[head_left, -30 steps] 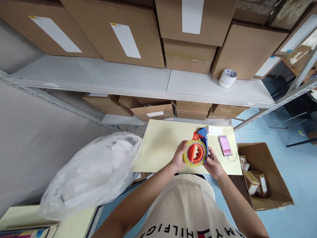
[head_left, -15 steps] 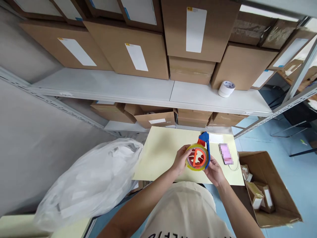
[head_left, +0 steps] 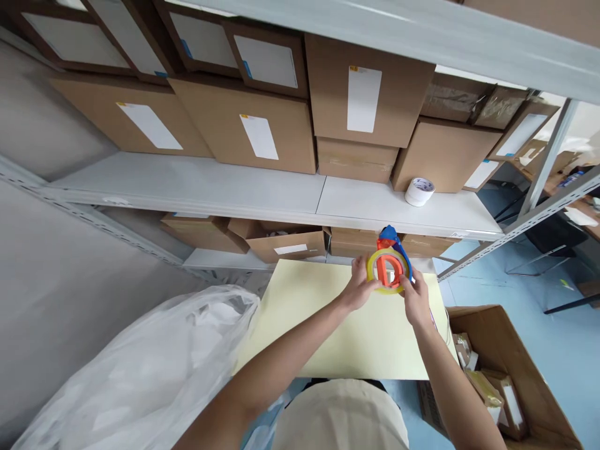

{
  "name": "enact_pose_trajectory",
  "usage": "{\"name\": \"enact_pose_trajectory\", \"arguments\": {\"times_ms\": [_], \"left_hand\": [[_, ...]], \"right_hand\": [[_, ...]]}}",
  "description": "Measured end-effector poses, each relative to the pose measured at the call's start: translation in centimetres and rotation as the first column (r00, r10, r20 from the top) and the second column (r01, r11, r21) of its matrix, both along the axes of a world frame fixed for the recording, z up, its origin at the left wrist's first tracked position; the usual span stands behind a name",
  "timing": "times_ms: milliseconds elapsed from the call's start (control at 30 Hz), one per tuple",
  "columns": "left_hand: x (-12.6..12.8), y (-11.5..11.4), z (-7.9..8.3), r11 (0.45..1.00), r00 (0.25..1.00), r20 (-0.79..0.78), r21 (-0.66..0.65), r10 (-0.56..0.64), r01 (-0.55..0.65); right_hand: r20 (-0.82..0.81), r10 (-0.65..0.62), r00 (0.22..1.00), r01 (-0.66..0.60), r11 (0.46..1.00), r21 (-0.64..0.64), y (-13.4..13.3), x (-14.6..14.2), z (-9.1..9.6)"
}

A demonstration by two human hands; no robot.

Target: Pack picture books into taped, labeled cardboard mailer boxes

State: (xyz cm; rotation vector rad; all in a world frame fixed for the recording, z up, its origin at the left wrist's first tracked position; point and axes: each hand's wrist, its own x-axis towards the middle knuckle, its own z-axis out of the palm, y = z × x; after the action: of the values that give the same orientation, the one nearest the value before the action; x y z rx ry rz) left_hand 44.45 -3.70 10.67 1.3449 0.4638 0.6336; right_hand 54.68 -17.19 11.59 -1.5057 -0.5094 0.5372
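You're grasping the tape dispenser between left hand and right hand; slackening grip could be risking a drop.

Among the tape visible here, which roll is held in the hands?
The yellow roll on the red-and-blue dispenser, held between the left hand and the right hand. The white tape sits on the grey shelf, untouched.

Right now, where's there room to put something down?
The yellow tabletop is bare between the plastic bag and left hand. The grey shelf has room before the cartons, left of the white tape. It's crowded around the right hand and tape dispenser, and among small boxes in the open carton at right.
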Motion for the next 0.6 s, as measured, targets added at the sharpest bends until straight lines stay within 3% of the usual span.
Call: {"name": "enact_pose_trajectory", "arguments": {"times_ms": [133,300,400,600], "left_hand": [[4.5,3.9,2.1,0.979,0.996,0.020,0.188,-0.082,0.077],[9.3,8.2,4.1,0.958,0.998,0.025,0.282,-0.066,0.057],[11.2,10.6,4.4,0.946,0.999,0.026,0.322,-0.043,0.032],[13.8,13.9,3.5,0.912,0.998,0.012,0.404,0.068,-0.067]], "right_hand": [[0.077,-0.115,0.990,0.113,0.993,0.032,3.8,4.2,1.7],[0.155,-0.249,0.956,0.246,0.969,0.033,8.9,9.7,2.8],[0.230,-0.273,0.934,0.287,0.958,-0.028,11.4,12.4,3.0],[0.430,-0.162,0.888,0.257,0.951,-0.171,13.4,14.7,3.3]]}}
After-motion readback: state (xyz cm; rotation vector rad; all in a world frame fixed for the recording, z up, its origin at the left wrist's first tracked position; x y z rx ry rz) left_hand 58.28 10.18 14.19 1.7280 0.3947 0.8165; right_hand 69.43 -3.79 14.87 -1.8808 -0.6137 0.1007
